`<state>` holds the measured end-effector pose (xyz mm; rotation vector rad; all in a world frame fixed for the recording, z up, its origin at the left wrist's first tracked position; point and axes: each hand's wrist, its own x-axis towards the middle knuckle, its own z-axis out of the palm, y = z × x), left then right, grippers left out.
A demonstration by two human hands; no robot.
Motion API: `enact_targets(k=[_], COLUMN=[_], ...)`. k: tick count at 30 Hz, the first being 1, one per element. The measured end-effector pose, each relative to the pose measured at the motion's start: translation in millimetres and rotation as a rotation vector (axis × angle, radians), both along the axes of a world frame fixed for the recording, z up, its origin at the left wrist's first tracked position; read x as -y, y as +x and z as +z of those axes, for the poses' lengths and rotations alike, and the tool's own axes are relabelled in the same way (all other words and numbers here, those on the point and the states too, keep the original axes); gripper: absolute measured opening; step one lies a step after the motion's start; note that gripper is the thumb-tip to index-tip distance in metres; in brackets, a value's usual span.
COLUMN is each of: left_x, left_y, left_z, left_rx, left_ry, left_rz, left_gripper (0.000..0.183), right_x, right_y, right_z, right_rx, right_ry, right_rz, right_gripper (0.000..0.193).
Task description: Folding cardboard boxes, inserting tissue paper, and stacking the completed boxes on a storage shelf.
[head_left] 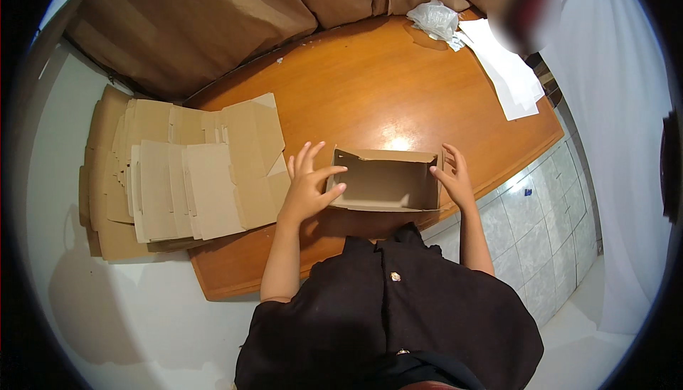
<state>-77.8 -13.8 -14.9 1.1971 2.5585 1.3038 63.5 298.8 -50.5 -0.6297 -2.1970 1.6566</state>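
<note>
A brown cardboard box, folded up into a rectangle with its hollow inside facing me, rests near the front of the wooden table. At its left end wall is my left hand; the thumb and index finger pinch over the edge while the other fingers fan outward. My right hand grips the right end, thumb on the inner side of the wall and fingers along the outer side. To the left of the box lies a stack of flat cardboard blanks, overlapping one another.
The orange-brown wooden table has a curved far edge against brown curtains. A crumpled clear plastic bag and white paper sheets lie at the far right. White cloth hangs on the right, beside the tiled floor.
</note>
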Motion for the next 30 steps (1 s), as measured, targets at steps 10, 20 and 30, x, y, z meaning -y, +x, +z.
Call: enact_targets(k=[10, 20, 30], left_x=[7.5, 10.5, -16.2], left_y=[-11.6, -3.2, 22.7], left_z=[-25.2, -13.4, -85.6], left_rx=[0.137, 0.055, -0.146], left_ry=[-0.356, -0.47, 0.038], left_rz=[0.233, 0.082, 0.222], left_gripper=[0.077, 0.126, 0.081], right_x=[5.6, 17.0, -8.2], right_y=[-5.1, -22.8, -26.3], right_z=[1.8, 9.1, -12.3], right_rx=[-0.1, 0.084, -0.002], right_ry=[-0.172, 0.686, 0.435], right_rz=[0.002, 0.083, 0.167], right_gripper=[0.047, 0.05, 0.053])
